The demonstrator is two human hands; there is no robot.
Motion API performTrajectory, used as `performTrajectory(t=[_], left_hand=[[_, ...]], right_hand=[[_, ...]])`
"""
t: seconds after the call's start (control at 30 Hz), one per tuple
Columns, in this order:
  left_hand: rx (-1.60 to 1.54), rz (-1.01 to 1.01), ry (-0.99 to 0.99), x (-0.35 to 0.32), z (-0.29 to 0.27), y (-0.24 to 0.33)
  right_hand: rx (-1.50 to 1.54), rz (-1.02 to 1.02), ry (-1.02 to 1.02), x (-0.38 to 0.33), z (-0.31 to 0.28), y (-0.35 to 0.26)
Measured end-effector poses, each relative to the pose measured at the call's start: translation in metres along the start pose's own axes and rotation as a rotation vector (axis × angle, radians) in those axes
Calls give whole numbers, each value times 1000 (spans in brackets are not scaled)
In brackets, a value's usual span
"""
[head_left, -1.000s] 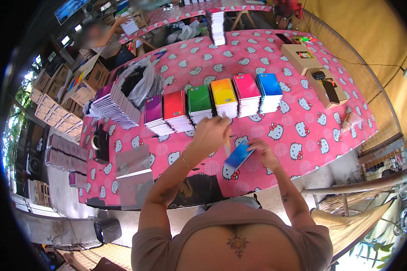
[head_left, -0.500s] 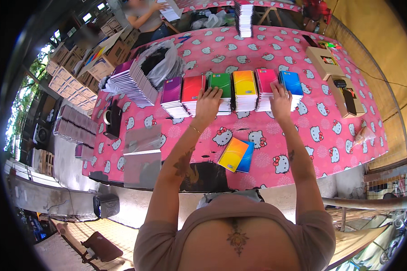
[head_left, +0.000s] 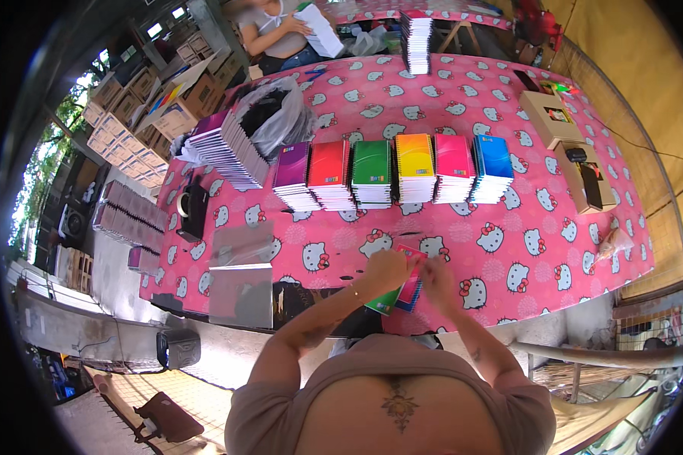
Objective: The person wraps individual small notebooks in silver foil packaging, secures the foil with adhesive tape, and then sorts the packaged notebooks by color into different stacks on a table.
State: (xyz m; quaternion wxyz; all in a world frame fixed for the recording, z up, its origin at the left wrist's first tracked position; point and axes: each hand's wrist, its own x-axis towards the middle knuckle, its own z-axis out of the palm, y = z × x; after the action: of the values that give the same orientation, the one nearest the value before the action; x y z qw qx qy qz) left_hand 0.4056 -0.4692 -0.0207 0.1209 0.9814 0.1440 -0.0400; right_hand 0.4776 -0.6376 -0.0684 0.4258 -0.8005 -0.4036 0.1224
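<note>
Drawn down to the loose green notebook [head_left: 382, 304] and pink notebook [head_left: 410, 291], near the front edge of the worktop [head_left: 486, 246], away from the row of notebook stacks [head_left: 412, 171]. Curled over them with left hand [head_left: 388, 271], bent close alongside with right hand [head_left: 436, 280]; cannot tell whether pinching either.

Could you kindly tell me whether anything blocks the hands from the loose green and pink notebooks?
Nothing visible does: the left hand is at the green notebook, the right hand at the pink notebook.
</note>
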Motion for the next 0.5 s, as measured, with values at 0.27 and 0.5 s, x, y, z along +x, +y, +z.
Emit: performTrajectory(t=[0.27, 0.5], left_hand=[[35, -21, 768, 45, -96, -77], [253, 170, 636, 49, -82, -147]], right_hand=[[-441, -408, 422, 139, -38, -44], [-92, -539, 250, 183, 13, -79]])
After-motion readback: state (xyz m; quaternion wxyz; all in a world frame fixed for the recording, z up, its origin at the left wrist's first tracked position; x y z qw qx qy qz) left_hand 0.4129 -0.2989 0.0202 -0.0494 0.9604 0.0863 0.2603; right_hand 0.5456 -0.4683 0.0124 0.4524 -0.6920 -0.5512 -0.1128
